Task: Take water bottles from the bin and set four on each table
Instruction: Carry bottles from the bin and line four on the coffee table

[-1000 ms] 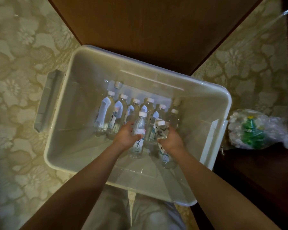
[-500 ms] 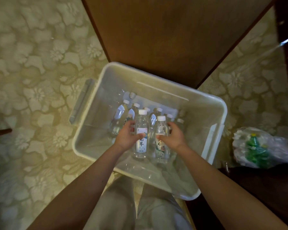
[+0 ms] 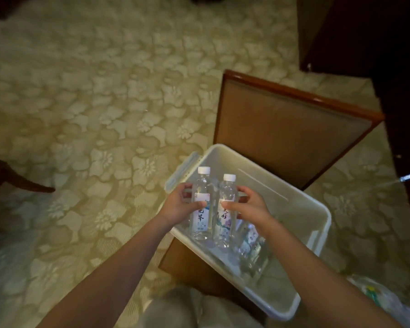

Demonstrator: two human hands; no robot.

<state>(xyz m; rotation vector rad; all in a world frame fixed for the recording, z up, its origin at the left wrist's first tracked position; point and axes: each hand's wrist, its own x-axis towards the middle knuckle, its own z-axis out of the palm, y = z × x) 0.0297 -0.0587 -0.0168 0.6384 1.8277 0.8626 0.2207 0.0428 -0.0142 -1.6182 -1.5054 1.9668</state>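
My left hand (image 3: 179, 205) grips a clear water bottle (image 3: 201, 197) with a white cap and a pale printed label. In my right hand (image 3: 250, 207) is a second bottle (image 3: 226, 202) of the same kind. Both bottles stand upright, side by side, lifted above the left end of the white plastic bin (image 3: 315, 223). More bottles (image 3: 251, 247) lie in the bin below my right wrist, partly hidden by my arm.
The bin rests on a brown wooden seat (image 3: 185, 263) with an upholstered chair back (image 3: 291, 129) behind it. Patterned beige carpet (image 3: 92, 114) spreads to the left. A dark curved chair leg (image 3: 21, 183) sits at far left, and a plastic bag (image 3: 379, 297) lies lower right.
Both hands have lifted their bottles up out of the bin, and the view has swung left toward the open carpet.
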